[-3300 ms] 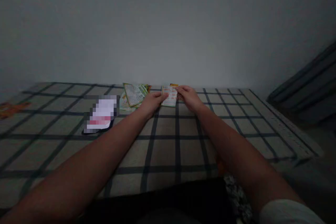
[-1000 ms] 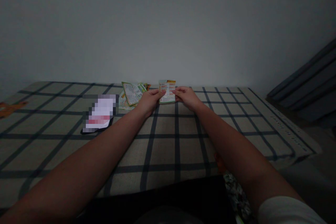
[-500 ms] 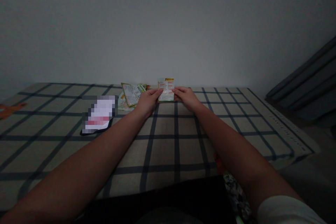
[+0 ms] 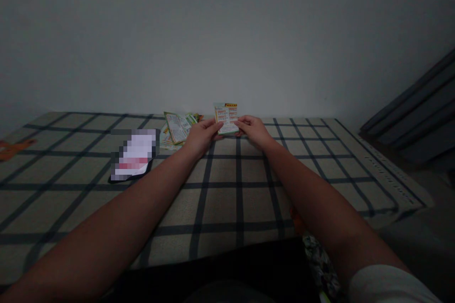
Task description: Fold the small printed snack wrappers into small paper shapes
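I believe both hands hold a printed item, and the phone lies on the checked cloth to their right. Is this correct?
Wrong side: the head view shows the phone on the checked cloth to the left. The left hand and right hand do hold the printed item.

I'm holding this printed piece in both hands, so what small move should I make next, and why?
Perhaps slide your left hand's thumb outward slightly: it overlaps the lower left of the printed piece, while your right hand grips the right side and could probably steady it.
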The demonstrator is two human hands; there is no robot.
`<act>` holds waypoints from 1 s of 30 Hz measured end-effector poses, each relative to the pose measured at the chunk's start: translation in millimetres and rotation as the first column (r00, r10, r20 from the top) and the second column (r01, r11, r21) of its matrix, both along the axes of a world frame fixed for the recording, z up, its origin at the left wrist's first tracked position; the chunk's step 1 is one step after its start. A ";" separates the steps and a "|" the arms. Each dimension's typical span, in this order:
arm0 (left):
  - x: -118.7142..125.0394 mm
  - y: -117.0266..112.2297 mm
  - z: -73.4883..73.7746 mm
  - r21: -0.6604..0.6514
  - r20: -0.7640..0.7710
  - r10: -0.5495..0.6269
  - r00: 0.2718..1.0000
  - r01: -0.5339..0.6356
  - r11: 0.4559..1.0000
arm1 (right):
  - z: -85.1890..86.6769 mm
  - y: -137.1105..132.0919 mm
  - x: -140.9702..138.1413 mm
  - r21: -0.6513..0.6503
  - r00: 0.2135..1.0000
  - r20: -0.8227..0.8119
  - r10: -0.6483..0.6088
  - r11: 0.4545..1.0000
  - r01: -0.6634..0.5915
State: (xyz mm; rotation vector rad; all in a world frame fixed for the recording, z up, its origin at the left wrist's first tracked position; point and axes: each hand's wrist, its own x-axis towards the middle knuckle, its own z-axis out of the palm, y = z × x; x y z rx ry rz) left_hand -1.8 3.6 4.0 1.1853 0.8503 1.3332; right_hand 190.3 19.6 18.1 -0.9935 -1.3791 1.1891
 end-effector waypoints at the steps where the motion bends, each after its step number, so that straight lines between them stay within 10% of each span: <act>1: -0.5 -0.5 0.1 -0.007 -0.028 0.005 1.000 -0.005 1.000 | -0.3 0.3 0.2 -0.001 1.000 -0.001 -0.006 1.000 0.006; 30: -0.4 0.0 0.6 0.074 -0.051 0.175 0.983 -0.171 0.983 | -4.3 0.2 -0.2 -0.081 0.989 -0.041 0.142 0.986 -0.145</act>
